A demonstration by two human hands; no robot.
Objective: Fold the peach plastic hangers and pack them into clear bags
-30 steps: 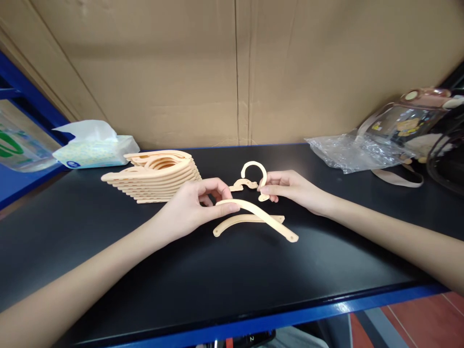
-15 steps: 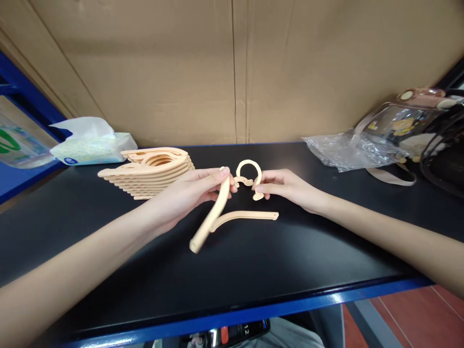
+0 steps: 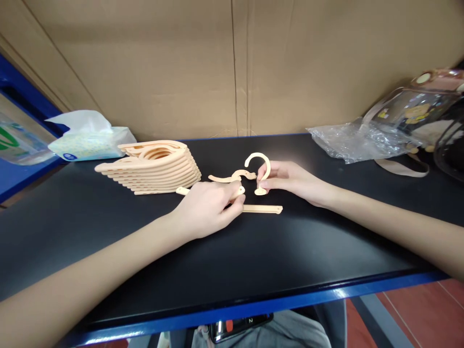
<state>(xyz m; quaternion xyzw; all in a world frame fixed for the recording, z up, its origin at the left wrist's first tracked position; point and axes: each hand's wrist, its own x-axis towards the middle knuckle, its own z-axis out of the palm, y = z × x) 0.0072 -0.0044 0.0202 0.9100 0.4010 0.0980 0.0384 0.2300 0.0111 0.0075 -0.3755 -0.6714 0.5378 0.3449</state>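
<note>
A cardboard wall (image 3: pixel 163 67) stands behind the black table (image 3: pixel 253 261), which has a blue front edge. Both forearms reach in from the near corners and meet near the table's middle. At far right lie a clear bag with a strap (image 3: pixel 409 116) and crumpled clear plastic wrap (image 3: pixel 348 140); at far left sits a tissue pack (image 3: pixel 87 142). Left of centre rests a stack of peach plastic hangers (image 3: pixel 152 166), flat on the table.

The left hand (image 3: pixel 208 208) lies low, palm down, its fingers curled round one hanger arm piece (image 3: pixel 183 191), whose end pokes out on the hand's left side. The right hand (image 3: pixel 286 179) rests on its side, thumb and fingertips pinched on the foot of the hanger hook (image 3: pixel 258 164), which stands upright just beyond the left hand's knuckles. A second arm piece (image 3: pixel 263 209) lies flat on the table, touching the left hand's fingertips. A small curved joint piece (image 3: pixel 232 177) lies between the stack and the hook.
</note>
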